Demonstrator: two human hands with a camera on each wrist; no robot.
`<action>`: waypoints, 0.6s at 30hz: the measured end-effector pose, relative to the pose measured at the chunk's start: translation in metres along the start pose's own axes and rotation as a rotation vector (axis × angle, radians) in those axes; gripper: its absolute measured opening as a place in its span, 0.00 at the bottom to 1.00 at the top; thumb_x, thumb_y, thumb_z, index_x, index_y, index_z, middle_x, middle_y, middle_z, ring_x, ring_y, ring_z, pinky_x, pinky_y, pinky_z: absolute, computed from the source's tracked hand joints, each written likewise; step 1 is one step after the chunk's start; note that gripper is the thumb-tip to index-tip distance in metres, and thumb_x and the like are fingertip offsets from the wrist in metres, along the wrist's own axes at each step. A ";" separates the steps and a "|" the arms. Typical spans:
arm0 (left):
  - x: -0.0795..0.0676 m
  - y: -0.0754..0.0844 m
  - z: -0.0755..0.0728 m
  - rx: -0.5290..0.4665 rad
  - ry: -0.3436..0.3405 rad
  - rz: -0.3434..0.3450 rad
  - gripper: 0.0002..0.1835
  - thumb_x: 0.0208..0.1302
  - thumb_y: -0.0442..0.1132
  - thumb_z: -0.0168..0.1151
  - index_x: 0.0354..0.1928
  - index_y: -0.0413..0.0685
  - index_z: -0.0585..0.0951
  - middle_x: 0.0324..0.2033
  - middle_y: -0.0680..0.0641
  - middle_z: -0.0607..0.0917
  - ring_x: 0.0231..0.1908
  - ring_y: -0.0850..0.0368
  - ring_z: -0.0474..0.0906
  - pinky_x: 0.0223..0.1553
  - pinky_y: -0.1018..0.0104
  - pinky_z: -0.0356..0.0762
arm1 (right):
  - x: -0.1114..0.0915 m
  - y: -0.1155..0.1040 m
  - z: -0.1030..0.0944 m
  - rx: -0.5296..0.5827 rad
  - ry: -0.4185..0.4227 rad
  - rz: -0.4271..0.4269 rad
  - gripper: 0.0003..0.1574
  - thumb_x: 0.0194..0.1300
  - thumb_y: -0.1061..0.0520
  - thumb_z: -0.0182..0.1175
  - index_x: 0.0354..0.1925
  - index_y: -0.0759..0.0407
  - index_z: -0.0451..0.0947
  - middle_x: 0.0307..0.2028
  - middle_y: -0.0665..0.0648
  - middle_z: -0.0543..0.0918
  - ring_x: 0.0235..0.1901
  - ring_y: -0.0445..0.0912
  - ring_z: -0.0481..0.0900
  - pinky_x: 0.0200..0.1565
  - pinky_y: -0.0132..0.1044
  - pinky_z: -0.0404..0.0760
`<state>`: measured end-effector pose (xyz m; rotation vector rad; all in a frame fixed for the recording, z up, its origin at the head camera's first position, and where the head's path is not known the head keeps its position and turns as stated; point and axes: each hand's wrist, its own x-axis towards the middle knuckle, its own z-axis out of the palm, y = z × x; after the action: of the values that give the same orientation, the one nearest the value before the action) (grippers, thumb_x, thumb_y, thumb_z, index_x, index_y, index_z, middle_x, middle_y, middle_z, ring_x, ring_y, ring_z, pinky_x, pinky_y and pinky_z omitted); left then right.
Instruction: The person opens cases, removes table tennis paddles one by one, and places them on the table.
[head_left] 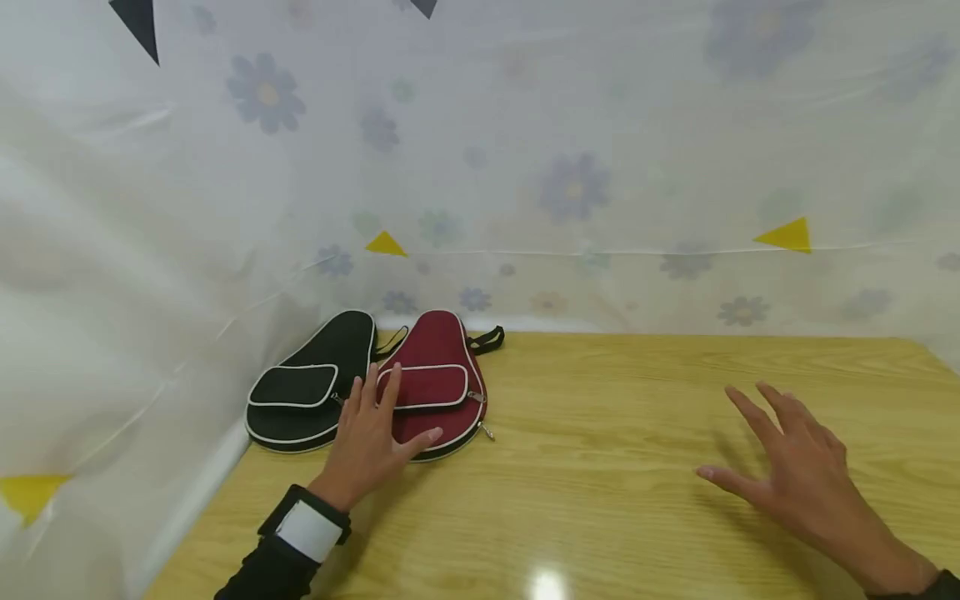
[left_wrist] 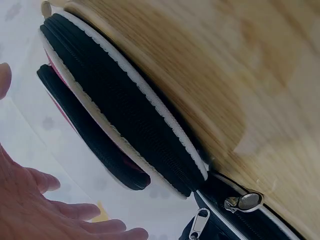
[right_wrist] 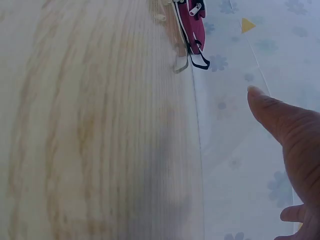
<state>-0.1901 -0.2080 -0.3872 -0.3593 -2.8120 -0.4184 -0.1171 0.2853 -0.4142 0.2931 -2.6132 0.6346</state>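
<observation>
Two table tennis paddle cases with white piping lie side by side at the table's left. The dark red case (head_left: pixel 435 425) overlaps the edge of the black case (head_left: pixel 300 425) in the head view. Each has a front pocket and a wrist strap. My left hand (head_left: pixel 367 450) hovers over the near side of the cases, fingers spread and holding nothing. In the left wrist view the red case's zipped side (left_wrist: pixel 120 100) faces the camera, apart from the fingers (left_wrist: pixel 75 210). Far to the right, my right hand (head_left: pixel 806 479) is held above the table, fingers spread, with nothing in it.
The wooden table (head_left: pixel 600 467) stretches across the front, its back edge against a flower-printed curtain (head_left: pixel 570 125). More of the curtain hangs along the left side. Yellow triangles (head_left: pixel 791 236) mark the curtain. A metal zipper pull (head_left: pixel 487 431) sticks out from the red case.
</observation>
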 end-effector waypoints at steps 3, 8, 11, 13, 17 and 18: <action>0.002 0.000 -0.001 -0.010 0.002 0.000 0.59 0.55 0.68 0.69 0.80 0.46 0.54 0.77 0.31 0.50 0.74 0.25 0.46 0.67 0.28 0.51 | 0.001 -0.003 0.001 -0.003 0.001 -0.009 0.69 0.48 0.39 0.78 0.79 0.49 0.53 0.70 0.78 0.58 0.68 0.79 0.52 0.47 0.78 0.51; 0.002 0.004 -0.003 -0.015 0.013 0.010 0.59 0.55 0.67 0.69 0.80 0.46 0.54 0.77 0.31 0.50 0.74 0.25 0.46 0.67 0.28 0.51 | 0.001 -0.006 0.000 -0.022 0.014 -0.008 0.69 0.46 0.37 0.79 0.78 0.51 0.56 0.69 0.77 0.60 0.65 0.79 0.56 0.47 0.77 0.54; 0.002 0.004 -0.003 -0.012 0.018 0.011 0.59 0.55 0.67 0.69 0.80 0.46 0.53 0.77 0.30 0.50 0.74 0.25 0.46 0.67 0.28 0.51 | 0.001 -0.007 0.000 -0.021 0.014 -0.012 0.68 0.46 0.37 0.78 0.78 0.52 0.56 0.69 0.77 0.60 0.65 0.79 0.56 0.47 0.78 0.53; 0.001 0.005 -0.003 -0.013 0.016 0.011 0.59 0.55 0.68 0.69 0.80 0.46 0.53 0.77 0.30 0.50 0.74 0.24 0.46 0.67 0.28 0.51 | 0.002 -0.007 0.000 -0.021 0.010 -0.014 0.69 0.47 0.37 0.78 0.78 0.51 0.56 0.69 0.77 0.60 0.65 0.79 0.55 0.47 0.78 0.53; 0.000 0.004 -0.003 -0.018 0.004 0.003 0.59 0.55 0.68 0.69 0.80 0.46 0.53 0.77 0.30 0.49 0.74 0.24 0.46 0.67 0.28 0.50 | 0.002 -0.007 0.001 -0.021 0.004 -0.015 0.69 0.47 0.37 0.78 0.79 0.50 0.55 0.69 0.77 0.60 0.65 0.79 0.55 0.47 0.78 0.53; -0.001 0.004 -0.003 -0.018 0.002 0.000 0.59 0.55 0.68 0.69 0.80 0.46 0.53 0.77 0.30 0.49 0.74 0.24 0.46 0.67 0.28 0.50 | 0.002 -0.007 0.001 -0.020 0.008 -0.016 0.68 0.47 0.37 0.78 0.78 0.51 0.56 0.69 0.77 0.60 0.65 0.79 0.56 0.47 0.77 0.54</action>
<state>-0.1877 -0.2055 -0.3833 -0.3630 -2.8077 -0.4437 -0.1170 0.2786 -0.4111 0.3048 -2.6057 0.6020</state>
